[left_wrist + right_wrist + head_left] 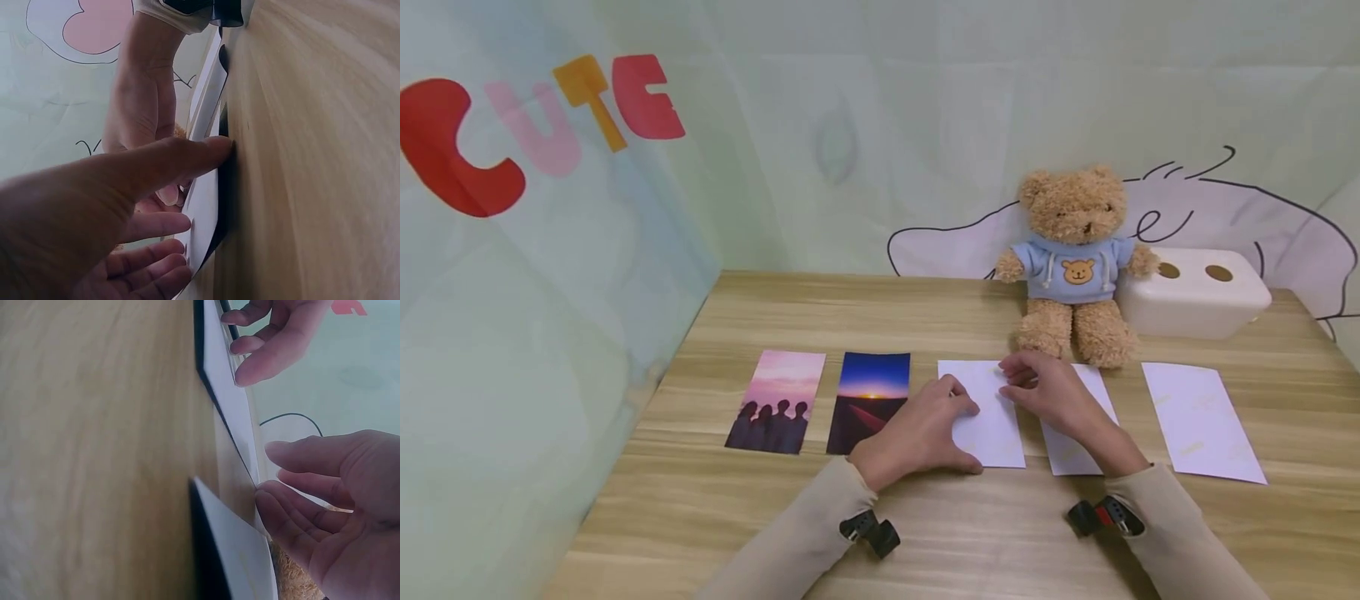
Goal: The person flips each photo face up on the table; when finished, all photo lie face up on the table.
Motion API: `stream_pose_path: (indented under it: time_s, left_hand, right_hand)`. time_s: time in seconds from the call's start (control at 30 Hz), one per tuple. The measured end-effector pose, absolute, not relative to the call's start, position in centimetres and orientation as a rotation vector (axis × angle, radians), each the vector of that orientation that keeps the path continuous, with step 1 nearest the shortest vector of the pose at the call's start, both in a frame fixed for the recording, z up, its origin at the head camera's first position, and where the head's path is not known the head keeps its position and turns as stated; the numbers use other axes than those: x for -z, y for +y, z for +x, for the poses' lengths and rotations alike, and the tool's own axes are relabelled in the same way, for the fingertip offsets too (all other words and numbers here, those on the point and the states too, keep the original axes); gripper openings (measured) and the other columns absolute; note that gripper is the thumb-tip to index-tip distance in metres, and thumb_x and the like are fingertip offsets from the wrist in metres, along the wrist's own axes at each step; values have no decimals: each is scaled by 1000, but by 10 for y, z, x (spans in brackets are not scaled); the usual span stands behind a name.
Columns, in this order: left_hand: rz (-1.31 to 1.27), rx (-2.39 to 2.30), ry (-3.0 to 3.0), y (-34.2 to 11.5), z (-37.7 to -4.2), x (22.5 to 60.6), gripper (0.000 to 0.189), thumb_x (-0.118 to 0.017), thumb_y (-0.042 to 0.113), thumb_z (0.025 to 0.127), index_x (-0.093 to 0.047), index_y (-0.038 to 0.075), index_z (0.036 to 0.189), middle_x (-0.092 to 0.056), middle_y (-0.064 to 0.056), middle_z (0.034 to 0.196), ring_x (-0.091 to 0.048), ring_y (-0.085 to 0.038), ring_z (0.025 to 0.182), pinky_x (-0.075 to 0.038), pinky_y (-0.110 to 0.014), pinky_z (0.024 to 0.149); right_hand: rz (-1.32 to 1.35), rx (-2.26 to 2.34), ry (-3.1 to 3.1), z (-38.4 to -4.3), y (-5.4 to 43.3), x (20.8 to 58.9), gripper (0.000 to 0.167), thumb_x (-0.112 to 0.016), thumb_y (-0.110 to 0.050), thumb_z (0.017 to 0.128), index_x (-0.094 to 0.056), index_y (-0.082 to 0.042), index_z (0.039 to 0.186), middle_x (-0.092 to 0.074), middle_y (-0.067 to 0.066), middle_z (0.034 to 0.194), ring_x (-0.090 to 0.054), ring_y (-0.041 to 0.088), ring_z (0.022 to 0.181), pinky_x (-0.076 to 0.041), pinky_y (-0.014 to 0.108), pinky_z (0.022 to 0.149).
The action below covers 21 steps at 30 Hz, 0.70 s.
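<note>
Five-card row aside, the middle white-faced card (988, 433) lies between my hands, slightly bowed off the table. My left hand (925, 429) rests at its left side, thumb (215, 150) on the near edge and fingertips near its surface. Over its upper right part hovers my right hand (1056, 396), fingers loosely bent and thumb apart from them. Another white-faced card (1067, 450) lies partly hidden under the right hand and wrist. Left of the hands are a pink-sky photo card (778, 400) with silhouettes and a sunset photo card (868, 383), partly covered by the left hand.
A third white-faced card (1202, 421) with faint yellow marks lies at the right. Behind the cards sits a teddy bear (1075, 258) in a blue hoodie, beside a white box (1198, 292) with round holes. A printed cloth backdrop (850, 167) borders the wooden table (820, 525).
</note>
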State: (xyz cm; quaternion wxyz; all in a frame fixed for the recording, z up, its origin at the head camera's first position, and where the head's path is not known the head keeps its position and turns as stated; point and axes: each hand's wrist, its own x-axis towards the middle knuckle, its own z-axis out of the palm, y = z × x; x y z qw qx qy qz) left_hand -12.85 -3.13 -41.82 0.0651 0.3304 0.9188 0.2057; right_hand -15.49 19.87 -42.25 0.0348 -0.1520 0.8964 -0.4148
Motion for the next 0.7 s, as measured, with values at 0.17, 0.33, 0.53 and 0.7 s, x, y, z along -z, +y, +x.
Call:
stream_pose_path:
  time_s: [0.17, 0.33, 0.53, 0.7]
  left_hand:
    - [1005, -623, 2752, -33, -129, 417, 59, -94, 45, 78, -77, 10, 123, -60, -5, 125, -59, -21, 112, -49, -27, 96]
    - [996, -695, 2688, -37, -133, 416, 51, -88, 42, 83, -78, 8, 119, -63, -6, 125, -61, -20, 113, -50, -27, 97]
    - [1005, -779, 2640, -42, -137, 416, 43, -85, 39, 86, -80, 9, 116, -64, -5, 125, -62, -19, 111, -51, -26, 95]
    - [998, -856, 2607, -45, -139, 417, 35, -83, 36, 86, -82, 10, 110, -66, -3, 125, -62, -19, 112, -50, -26, 95]
  right_hand:
    - [-465, 1277, 2767, -155, 200, 424, 23, -78, 0, 94, -70, 7, 114, -75, 17, 104, -74, 33, 96, -60, 43, 82]
    - [-451, 1275, 2763, -155, 202, 422, 24, -78, -1, 94, -71, 7, 115, -75, 15, 103, -74, 32, 96, -59, 37, 79]
    - [-462, 1253, 2760, -156, 206, 417, 25, -79, -6, 95, -71, 7, 115, -75, 10, 98, -73, 29, 95, -58, 32, 77]
    - [-450, 1141, 2781, -156, 211, 411, 23, -79, -14, 97, -73, 2, 112, -75, 7, 97, -71, 25, 95, -55, 38, 81]
